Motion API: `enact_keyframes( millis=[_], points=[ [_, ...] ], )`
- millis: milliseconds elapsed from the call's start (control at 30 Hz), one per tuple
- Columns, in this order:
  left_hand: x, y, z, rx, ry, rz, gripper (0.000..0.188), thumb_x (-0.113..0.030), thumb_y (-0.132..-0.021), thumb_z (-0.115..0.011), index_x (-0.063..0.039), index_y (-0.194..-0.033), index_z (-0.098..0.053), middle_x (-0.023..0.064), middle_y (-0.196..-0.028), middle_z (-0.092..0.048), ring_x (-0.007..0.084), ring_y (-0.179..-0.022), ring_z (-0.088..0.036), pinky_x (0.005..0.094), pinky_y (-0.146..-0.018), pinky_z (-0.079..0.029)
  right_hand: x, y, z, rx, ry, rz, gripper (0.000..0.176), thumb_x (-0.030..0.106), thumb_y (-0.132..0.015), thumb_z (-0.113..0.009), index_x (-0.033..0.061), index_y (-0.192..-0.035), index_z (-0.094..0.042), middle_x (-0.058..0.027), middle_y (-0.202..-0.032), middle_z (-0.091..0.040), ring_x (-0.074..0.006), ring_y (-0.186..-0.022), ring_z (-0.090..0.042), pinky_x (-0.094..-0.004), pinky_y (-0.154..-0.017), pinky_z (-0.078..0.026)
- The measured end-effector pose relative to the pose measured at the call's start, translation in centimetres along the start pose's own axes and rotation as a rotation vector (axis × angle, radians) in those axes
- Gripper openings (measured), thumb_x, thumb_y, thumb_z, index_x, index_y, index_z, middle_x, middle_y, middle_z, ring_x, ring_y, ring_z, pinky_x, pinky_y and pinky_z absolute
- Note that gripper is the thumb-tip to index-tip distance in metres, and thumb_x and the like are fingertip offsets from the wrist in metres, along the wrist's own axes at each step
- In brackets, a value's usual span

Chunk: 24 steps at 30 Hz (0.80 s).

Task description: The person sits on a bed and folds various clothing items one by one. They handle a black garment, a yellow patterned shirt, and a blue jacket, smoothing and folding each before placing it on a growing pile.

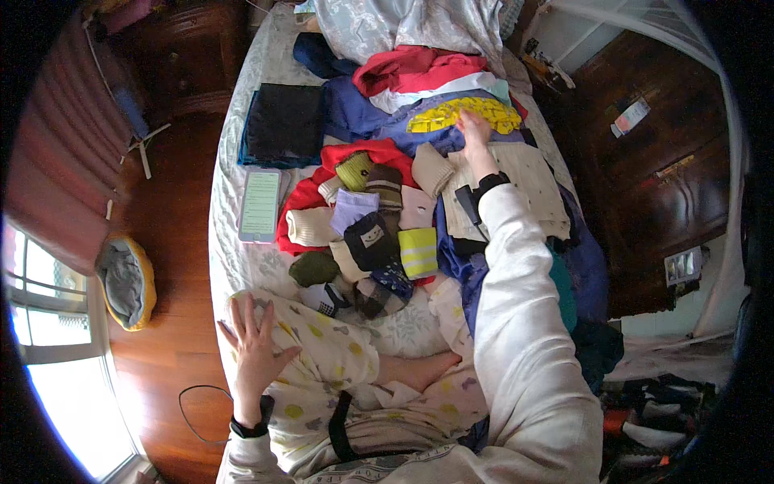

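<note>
My right hand (474, 128) reaches forward to a yellow patterned cloth (447, 115) on the blue clothing and grips its near edge. Over my left knee, my left hand (254, 345) lies with its fingers spread, holding nothing. Between them is a group of rolled socks, among them a lime striped one (418, 253), a lavender one (354, 212), a black one with a face (366, 241) and an olive green one (314, 268). Some lie on a red garment (296, 206). Under my right forearm is a cream folded garment (526, 181), with a beige rolled sock (432, 169) at its left.
Dark folded cloth (285, 121) and a phone (260, 206) lie along the bed's left side. Red clothing (417, 69) is heaped farther back, before a silvery satin cloth (411, 24). A yellow and grey pet bed (127, 283) sits on the wooden floor at left.
</note>
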<state>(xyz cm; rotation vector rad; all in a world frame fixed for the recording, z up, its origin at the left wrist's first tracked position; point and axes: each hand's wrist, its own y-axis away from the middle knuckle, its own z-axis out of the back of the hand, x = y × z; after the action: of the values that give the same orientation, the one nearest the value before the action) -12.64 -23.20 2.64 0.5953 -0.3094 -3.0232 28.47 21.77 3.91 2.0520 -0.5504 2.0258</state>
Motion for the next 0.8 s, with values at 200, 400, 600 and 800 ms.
enact_keyframes(
  millis=[200, 400, 600, 800],
  points=[
    [-0.7, 0.8, 0.3, -0.077, -0.02, -0.072, 0.079, -0.039, -0.068, -0.071, -0.004, -0.131, -0.038, 0.0204, -0.144, -0.016, 0.041, -0.135, -0.003, 0.0631, -0.103, -0.005, 11.0, 3.8, 1.0, -0.067, -0.12, 0.256, 0.01, -0.001, -0.076, -0.065, 0.0003, -0.085, -0.063, -0.0056, -0.083, -0.063, -0.0135, -0.07, -0.059, -0.0245, -0.064, -0.049],
    [-5.9, 2.6, 3.9, -0.091, 0.062, -0.236, 0.075, -0.031, -0.074, -0.07, -0.001, -0.132, -0.034, 0.022, -0.139, -0.028, 0.04, -0.131, -0.022, 0.0475, -0.107, -0.02, 24.7, 13.5, 2.5, 0.261, -0.215, 0.402, 0.013, 0.0, -0.082, -0.059, 0.0009, -0.096, -0.058, -0.0065, -0.093, -0.06, -0.0142, -0.085, -0.057, -0.0251, -0.078, -0.044],
    [-14.4, 4.7, 10.9, -0.515, 0.553, -0.557, 0.056, -0.013, -0.075, -0.069, 0.003, -0.123, -0.043, 0.0214, -0.113, -0.053, 0.035, -0.103, -0.053, 0.0389, -0.086, -0.043, 29.8, 28.4, 3.5, 0.607, -0.242, 0.375, 0.012, -0.001, -0.082, -0.058, 0.0029, -0.094, -0.058, -0.0044, -0.092, -0.061, -0.0108, -0.086, -0.057, -0.0232, -0.08, -0.044],
    [-19.1, 7.6, 11.6, -0.611, 0.772, -0.586, 0.033, -0.008, -0.073, -0.069, 0.003, -0.101, -0.056, 0.0172, -0.097, -0.059, 0.0331, -0.088, -0.059, 0.0349, -0.077, -0.046, 26.0, 41.7, 4.3, 0.826, -0.287, 0.169, 0.009, 0.004, -0.084, -0.06, 0.004, -0.093, -0.057, 0.0004, -0.089, -0.059, -0.0058, -0.084, -0.055, -0.0201, -0.076, -0.045]
  ],
)
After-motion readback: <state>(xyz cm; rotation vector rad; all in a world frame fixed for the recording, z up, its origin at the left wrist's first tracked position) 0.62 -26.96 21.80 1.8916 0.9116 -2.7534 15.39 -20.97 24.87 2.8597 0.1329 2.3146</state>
